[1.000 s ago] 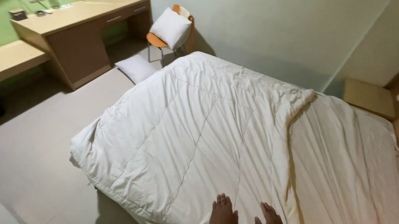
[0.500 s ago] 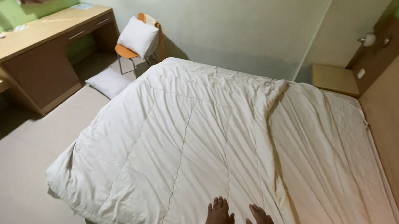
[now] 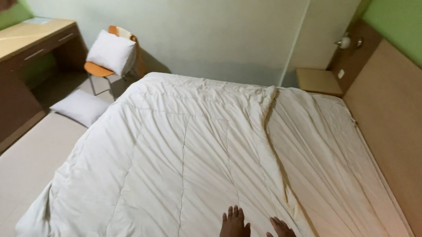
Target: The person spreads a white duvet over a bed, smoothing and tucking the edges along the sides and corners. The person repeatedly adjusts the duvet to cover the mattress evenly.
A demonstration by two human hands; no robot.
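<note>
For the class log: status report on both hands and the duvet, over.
Left hand flat on white duvet, fingers spread. Right hand flat beside it, holding nothing. Duvet spread over bed, raised fold running toward the headboard. Nothing lying on it.

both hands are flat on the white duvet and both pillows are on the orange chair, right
Not quite. The head view shows only one pillow on the orange chair; the other pillow lies on the floor beside it. Both the left hand and right hand do rest flat on the white duvet.
</note>
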